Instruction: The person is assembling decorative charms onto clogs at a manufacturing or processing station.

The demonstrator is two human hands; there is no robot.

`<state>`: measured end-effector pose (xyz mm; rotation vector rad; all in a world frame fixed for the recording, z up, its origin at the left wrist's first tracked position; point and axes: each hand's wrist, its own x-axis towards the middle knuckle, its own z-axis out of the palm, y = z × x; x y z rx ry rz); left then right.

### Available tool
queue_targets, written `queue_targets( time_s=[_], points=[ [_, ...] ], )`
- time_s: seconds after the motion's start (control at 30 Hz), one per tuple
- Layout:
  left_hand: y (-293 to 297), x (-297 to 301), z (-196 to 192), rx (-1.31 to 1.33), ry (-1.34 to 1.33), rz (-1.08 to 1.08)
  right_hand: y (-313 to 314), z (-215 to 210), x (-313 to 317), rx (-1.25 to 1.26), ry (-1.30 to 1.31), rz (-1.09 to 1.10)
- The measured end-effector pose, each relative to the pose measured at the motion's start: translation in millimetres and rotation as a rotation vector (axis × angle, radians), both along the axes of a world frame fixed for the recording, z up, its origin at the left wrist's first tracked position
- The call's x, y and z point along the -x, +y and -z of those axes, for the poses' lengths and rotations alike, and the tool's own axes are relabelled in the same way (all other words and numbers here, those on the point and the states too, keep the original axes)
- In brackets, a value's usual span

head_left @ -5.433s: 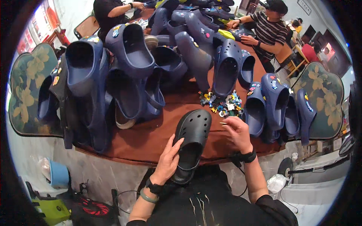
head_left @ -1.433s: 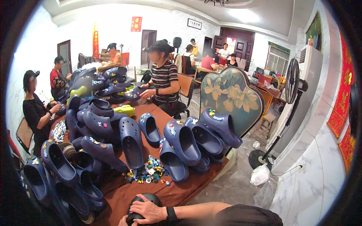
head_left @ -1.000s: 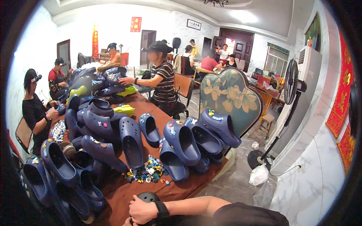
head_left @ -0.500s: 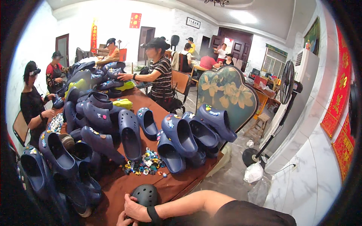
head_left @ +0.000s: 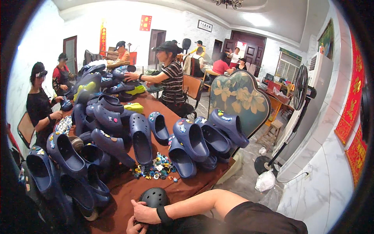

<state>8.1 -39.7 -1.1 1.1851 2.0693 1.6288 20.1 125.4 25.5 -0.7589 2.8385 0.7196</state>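
Two bare hands were at work on one black clog (head_left: 153,197) in the head view. The clog was at the near edge of the table (head_left: 125,197), perforated toe up; whether the table bore its weight could not be determined. The right hand (head_left: 145,214) lay over the shoe with its fingers bent; whether they pinched anything could not be told. The left hand (head_left: 136,227), partly cut off below, gripped the shoe's lower part.

A loose heap of small coloured charms (head_left: 158,167) lay farther in on the table, well apart from both hands. Navy clogs (head_left: 142,142) were beyond it, with further clogs stacked toward the table's left and right edges, several bearing charms. At the table's left edge, a co-worker in black (head_left: 40,105) handled a shoe.

The step in hand was judged to be fitting work at the clog's opening; no charm was noted on the visible toe. In this inspector's judgement, the next move called for a steady left-hand grip and fine finger pressure from the right, with care that the shoe did not twist.
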Motion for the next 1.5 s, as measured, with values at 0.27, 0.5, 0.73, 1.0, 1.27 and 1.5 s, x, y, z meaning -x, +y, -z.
queue_targets(
  time_s=[0.27, 0.5, 0.73, 1.0, 1.27, 1.5],
  points=[
    [0, -2, -8, 0.063, 0.041, -0.011, 5, 10, -7, -0.260, 0.348, 0.034],
    [2, -1, -8, 0.056, 0.001, -0.024, 9, 8, 9, -0.007, 0.023, -0.087],
    [1, 0, -3, 0.067, -0.057, -0.004, 19, 15, 15, 0.109, 0.044, -0.151],
    [0, 5, -11, 0.078, 0.080, 0.032, 27, -10, -11, 0.359, 0.006, 0.133],
    [7, 18, -36, 0.214, 0.094, -0.016, 69, -2, -1, 0.774, -0.076, 0.129],
    [26, 33, -63, 0.171, 0.351, 0.166, 91, 19, 11, 1.069, -0.141, 0.190]
  ],
)
